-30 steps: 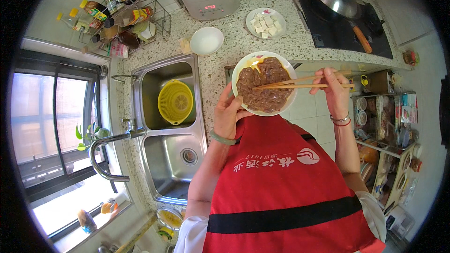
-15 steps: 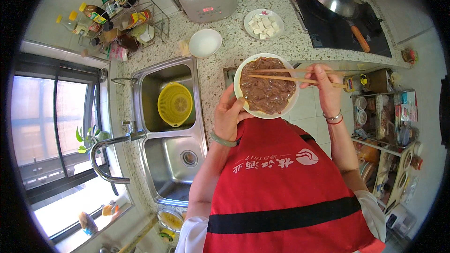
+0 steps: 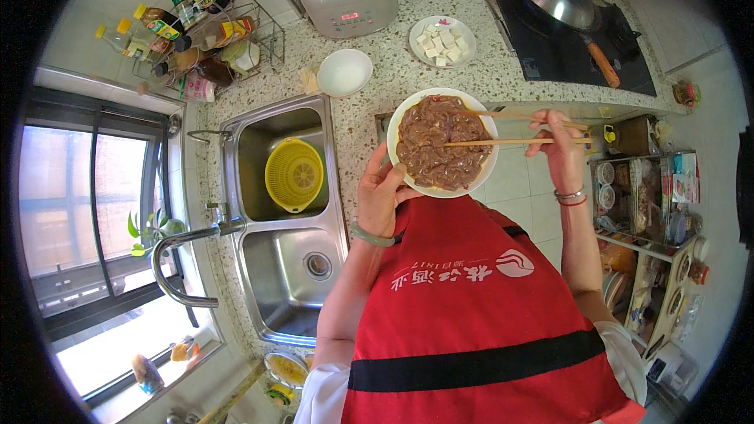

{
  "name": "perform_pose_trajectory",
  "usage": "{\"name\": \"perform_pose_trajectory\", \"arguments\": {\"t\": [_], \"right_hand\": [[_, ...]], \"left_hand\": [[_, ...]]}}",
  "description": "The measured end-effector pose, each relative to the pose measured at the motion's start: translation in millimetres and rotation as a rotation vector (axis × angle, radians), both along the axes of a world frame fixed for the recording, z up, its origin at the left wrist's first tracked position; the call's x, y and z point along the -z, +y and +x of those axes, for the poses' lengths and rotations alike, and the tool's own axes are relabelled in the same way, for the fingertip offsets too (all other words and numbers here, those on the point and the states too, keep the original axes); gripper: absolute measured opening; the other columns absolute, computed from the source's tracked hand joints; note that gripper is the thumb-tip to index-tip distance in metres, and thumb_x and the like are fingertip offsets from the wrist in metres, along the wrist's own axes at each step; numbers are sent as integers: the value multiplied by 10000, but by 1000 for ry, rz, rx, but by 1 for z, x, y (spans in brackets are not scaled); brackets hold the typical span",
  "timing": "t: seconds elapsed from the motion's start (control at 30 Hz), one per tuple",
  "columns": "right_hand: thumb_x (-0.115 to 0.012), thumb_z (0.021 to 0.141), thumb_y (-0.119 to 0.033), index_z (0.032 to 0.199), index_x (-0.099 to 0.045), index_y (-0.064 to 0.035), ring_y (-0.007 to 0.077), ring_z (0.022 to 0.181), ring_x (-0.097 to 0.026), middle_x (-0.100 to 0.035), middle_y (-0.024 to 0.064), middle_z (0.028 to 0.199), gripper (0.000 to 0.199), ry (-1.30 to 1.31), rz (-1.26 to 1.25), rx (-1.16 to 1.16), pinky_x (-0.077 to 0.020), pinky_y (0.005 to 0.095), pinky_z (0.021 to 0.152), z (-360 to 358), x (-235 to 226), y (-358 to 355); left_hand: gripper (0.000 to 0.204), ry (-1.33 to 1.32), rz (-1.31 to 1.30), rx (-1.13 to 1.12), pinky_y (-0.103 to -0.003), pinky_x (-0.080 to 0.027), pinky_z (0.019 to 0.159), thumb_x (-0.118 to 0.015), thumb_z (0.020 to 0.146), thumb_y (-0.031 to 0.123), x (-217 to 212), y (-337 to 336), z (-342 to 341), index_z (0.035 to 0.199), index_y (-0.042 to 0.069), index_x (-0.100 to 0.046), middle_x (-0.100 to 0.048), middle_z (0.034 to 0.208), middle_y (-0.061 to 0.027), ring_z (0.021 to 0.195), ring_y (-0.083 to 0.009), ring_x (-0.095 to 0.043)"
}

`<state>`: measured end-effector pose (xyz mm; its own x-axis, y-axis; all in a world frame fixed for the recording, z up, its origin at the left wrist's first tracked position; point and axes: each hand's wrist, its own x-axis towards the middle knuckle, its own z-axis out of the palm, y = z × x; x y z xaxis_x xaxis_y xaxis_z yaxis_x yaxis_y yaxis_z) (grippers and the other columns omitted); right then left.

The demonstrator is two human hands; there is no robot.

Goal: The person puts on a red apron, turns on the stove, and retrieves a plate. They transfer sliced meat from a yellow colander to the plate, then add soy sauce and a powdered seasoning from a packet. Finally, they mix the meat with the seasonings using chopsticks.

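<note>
A round white plate of brown sliced meat [image 3: 442, 144] sits in front of the red apron [image 3: 479, 306], held over the near edge of the speckled stone counter [image 3: 377, 102]. The left hand [image 3: 382, 192] cups its near-left rim, fingers closed on it. The right hand [image 3: 559, 149] pinches a pair of wooden chopsticks [image 3: 510, 129] — tips resting in the meat. Farther off lie an empty white bowl [image 3: 343, 72] and a plate of white cubes [image 3: 442, 41]; left, a yellow colander [image 3: 294, 175] in the steel sink [image 3: 271, 267].
</note>
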<state>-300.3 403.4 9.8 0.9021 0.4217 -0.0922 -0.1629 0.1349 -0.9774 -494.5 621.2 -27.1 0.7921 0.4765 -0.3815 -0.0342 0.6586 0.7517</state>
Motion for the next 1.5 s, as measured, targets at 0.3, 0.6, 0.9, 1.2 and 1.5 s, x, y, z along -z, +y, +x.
{"name": "perform_pose_trajectory", "arguments": {"t": [0.3,0.6,0.9,1.2,1.5], "right_hand": [[-502,962,-315,920,-614,6,178,578,-602,-595,74,733,342,84,144,-76,-524,298,527,-10,13,11],[-502,966,-303,959,-623,21,166,551,-590,-600,76,732,345,1,5,-88,-518,290,535,-20,-2,30],[-514,960,-315,941,-628,18,156,539,-579,-593,65,740,352,-86,-13,25,-488,277,495,7,-12,-4],[-499,965,-304,916,-615,15,169,561,-587,-585,61,724,343,92,78,-87,-506,292,512,-7,25,7],[-516,959,-310,934,-613,12,177,551,-593,-592,62,749,338,-4,56,53,-507,290,543,-9,-6,23]], "left_hand": [[483,29,-3,4,-381,-609,723,-477,909,1,2,3,-4,1380,63,-387,-579,1178,-159,995,-261,-633],[493,16,0,21,-380,-608,728,-482,902,-7,-5,-3,-1,1380,74,-393,-567,1204,-153,993,-251,-632],[490,22,-16,-6,-365,-613,710,-482,902,-6,6,3,-5,1378,73,-394,-577,1179,-151,983,-239,-633],[479,15,-16,5,-363,-611,721,-477,910,2,1,0,-3,1376,71,-390,-579,1166,-155,980,-239,-634],[485,1,14,45,-389,-605,742,-472,905,-2,-1,-2,-3,1377,77,-393,-563,1211,-144,1010,-246,-624]]}}
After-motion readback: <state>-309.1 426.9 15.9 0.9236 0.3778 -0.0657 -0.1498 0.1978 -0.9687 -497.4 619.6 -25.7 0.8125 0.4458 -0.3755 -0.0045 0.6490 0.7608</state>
